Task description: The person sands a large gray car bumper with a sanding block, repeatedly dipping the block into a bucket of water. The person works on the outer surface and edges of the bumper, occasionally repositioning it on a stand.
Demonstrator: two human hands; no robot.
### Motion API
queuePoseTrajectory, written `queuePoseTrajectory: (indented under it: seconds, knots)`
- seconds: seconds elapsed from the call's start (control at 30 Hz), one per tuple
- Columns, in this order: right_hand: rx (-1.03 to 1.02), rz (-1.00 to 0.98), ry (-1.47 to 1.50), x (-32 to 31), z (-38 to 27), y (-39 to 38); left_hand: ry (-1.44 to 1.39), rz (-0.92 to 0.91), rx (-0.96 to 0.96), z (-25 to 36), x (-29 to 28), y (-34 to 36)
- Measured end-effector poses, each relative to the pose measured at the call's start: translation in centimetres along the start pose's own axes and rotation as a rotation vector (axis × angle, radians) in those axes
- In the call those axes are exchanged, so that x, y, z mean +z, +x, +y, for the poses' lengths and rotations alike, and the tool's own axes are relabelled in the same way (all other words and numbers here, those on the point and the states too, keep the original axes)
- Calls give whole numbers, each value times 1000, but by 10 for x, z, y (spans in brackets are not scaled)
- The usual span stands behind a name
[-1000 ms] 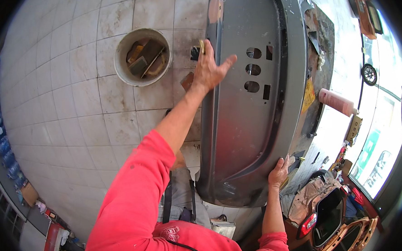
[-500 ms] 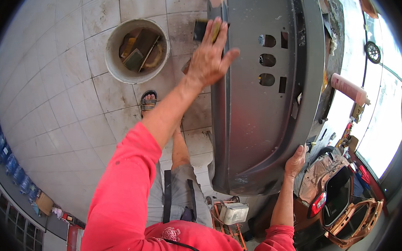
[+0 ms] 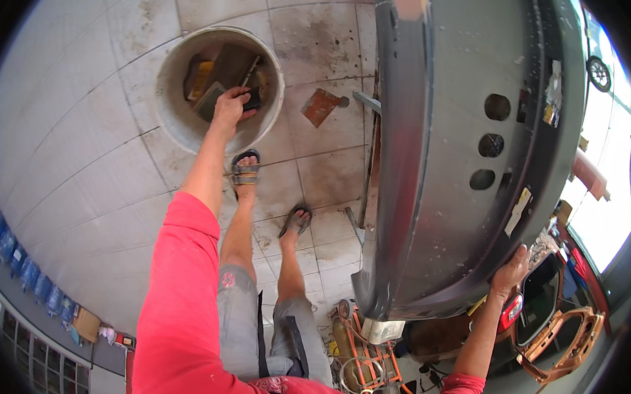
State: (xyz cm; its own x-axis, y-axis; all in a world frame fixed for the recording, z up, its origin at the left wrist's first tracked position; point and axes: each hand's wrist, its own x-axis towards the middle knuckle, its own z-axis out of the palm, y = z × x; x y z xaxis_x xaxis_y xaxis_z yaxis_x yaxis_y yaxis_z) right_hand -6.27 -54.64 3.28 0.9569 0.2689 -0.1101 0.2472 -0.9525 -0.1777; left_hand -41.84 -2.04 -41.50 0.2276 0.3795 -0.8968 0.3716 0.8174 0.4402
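Fingers of my left hand close on a small dark pad over a pale bucket, which holds flat boards and pads, some yellow. The large grey metal car panel stands to my right, with cut-out holes and a pinkish patch at the top. My right hand grips its outer lower right edge.
A rusty plate lies on the tiled floor near my sandaled feet. An orange cart with cylinders is below the panel. A brown car tailgate stands lower right, blue bottles line the far left.
My left hand has left the panel's left edge and moved left, with a small pad, into the bucket's opening. The panel appears farther right in view; my right hand still holds its edge.
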Motion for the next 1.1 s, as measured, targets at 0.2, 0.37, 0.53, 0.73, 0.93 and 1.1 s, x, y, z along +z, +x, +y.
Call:
queuePoseTrajectory:
  seconds: [0.2,0.37,0.53,0.73,0.93,1.1]
  knots:
    - [-1,-10,81,-19,-2,-8,1078,98,332,-67,11,130]
    - [73,3,178,-4,20,-2,606,-23,348,-132,-47,171]
    - [-17,4,143,-1,-28,-9,-422,-397,-188,-15,-23,43]
    - [-74,84,2,7,-1,-2,-391,-302,467,74,185,-259]
    - [-76,117,36,20,-6,-8,-37,-146,490,9,216,-382]
    - [-33,78,43,25,-42,4,12,-109,575,184,243,-224]
